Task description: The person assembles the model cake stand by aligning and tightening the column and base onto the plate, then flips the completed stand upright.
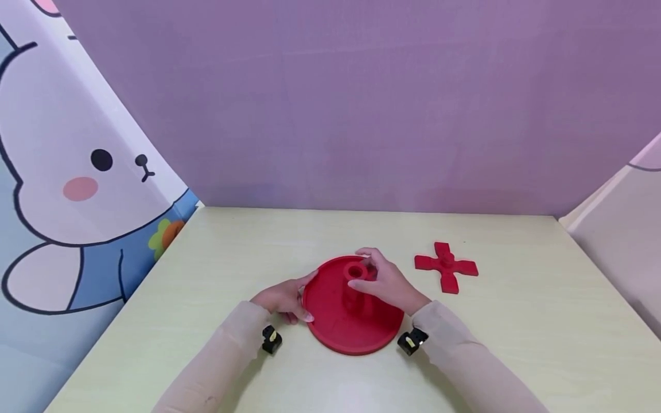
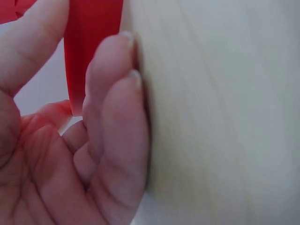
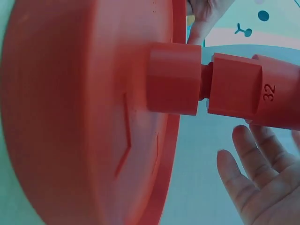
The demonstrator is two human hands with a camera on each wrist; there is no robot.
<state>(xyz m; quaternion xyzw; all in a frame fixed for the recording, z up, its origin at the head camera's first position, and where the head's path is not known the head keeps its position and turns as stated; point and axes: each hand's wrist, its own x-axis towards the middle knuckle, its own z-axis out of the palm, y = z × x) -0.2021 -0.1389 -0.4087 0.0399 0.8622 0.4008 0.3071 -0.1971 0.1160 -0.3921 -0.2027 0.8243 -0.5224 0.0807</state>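
Note:
A red round dish (image 1: 325,310) with a raised rim lies on the table. My left hand (image 1: 283,299) grips its left rim, thumb on the upper side and the other fingers at the edge. From the dish's middle rises a red cylindrical boss (image 3: 173,79). Above it, in the right wrist view, a narrow neck leads to a flat-sided red piece (image 3: 234,86) and a red sleeve (image 3: 281,93) marked 32. My right hand (image 1: 391,287) pinches the hollow-topped sleeve between thumb and forefinger. The remaining right fingers are held away from it.
A red cross-shaped piece (image 1: 447,263) with a round hub lies on the table to the right of the dish. Behind the pale table (image 1: 248,241) hangs a purple cloth (image 1: 361,115). Cartoon-printed cloth (image 1: 46,143) borders the left side.

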